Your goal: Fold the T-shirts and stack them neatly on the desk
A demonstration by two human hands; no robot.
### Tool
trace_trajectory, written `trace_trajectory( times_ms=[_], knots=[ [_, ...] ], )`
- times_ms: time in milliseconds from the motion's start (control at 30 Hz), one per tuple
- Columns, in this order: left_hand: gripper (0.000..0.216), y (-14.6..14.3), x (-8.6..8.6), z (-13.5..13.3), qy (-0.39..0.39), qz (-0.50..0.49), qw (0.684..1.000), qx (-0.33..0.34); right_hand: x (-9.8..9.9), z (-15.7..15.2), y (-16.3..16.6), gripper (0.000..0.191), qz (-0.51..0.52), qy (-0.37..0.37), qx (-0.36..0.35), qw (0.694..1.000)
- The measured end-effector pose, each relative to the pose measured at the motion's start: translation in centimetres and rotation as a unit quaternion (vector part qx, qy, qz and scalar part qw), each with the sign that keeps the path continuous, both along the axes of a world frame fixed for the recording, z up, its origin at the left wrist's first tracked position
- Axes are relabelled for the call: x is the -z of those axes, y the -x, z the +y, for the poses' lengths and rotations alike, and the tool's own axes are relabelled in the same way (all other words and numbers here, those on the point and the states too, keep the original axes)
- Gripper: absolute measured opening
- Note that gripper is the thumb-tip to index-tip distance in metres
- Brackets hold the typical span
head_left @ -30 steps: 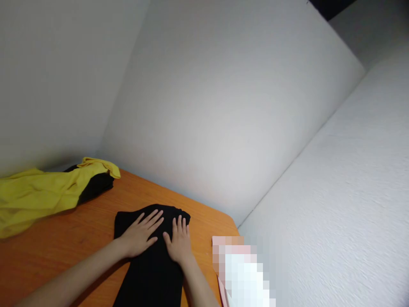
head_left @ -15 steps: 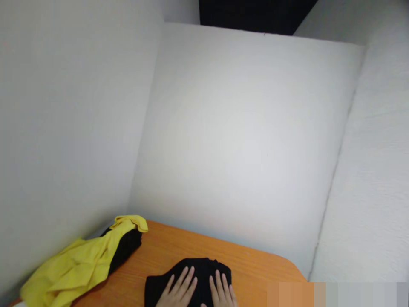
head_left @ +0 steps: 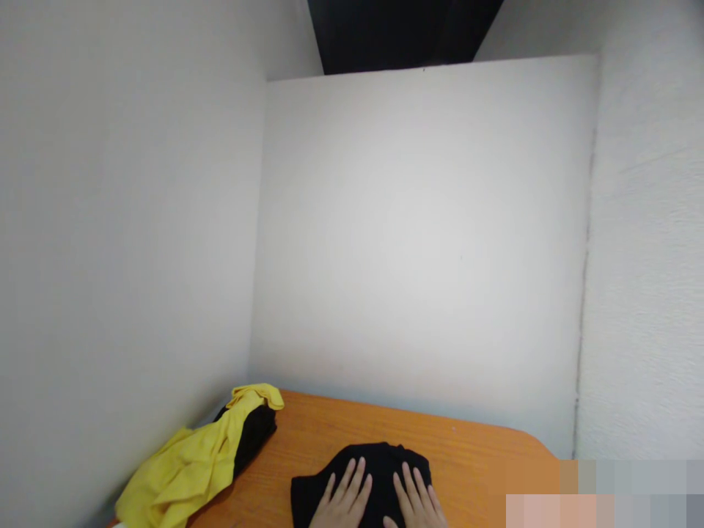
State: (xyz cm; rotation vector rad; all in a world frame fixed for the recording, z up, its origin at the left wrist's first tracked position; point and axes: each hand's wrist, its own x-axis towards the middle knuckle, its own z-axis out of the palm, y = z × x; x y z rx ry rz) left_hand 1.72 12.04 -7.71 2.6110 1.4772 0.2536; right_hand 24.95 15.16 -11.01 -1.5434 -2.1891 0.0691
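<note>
A black garment (head_left: 379, 473) lies on the orange wooden table at the bottom of the view; its near part runs out of the frame, and I cannot tell its exact kind. Flat on its left part rests my left hand (head_left: 344, 499), fingers stretched and a little apart. My right hand (head_left: 416, 500) lies on the right part in the same way, with the fingers pointing away from me. Both palms press on the cloth, and neither hand grips it.
A crumpled yellow garment (head_left: 187, 469) lies at the table's left edge, partly over another black cloth (head_left: 256, 434). The wooden table (head_left: 352, 414) meets white walls (head_left: 423, 242) at the back and left. A blurred block pattern covers the lower right corner.
The camera view has turned, so table, garments and hands appear farther right and the back wall more level. Both hands stay flat on the black garment, which keeps much the same shape.
</note>
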Motion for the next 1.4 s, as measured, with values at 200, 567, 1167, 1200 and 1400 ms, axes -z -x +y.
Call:
trace_trajectory(
  times_ms=[200, 567, 1167, 1200, 1400],
  knots=[
    [0.064, 1.6, -5.7, -4.3, 0.034, -0.048, 0.998, -0.023, -4.7, -4.2, -0.1, 0.071, -0.026, 0.052, -0.014, 0.998],
    [0.075, 5.1, -2.5, -3.6, 0.011, 0.013, 0.992, -0.128, -10.4, -6.7, 5.5, 0.083, -0.037, 0.063, -0.102, 0.992],
    [0.070, 5.1, -1.4, -3.5, -0.041, 0.020, 0.989, -0.143, -7.1, -6.8, 7.0, 0.086, -0.030, 0.047, -0.084, 0.995],
    [0.071, 5.0, -1.5, -3.5, -0.040, 0.022, 0.989, -0.143, -7.2, -6.8, 7.0, 0.086, -0.028, 0.045, -0.085, 0.995],
    [0.072, 4.9, -1.7, -3.6, -0.028, 0.020, 0.990, -0.140, -7.4, -7.8, 7.0, 0.078, 0.002, 0.059, -0.062, 0.996]
  ],
)
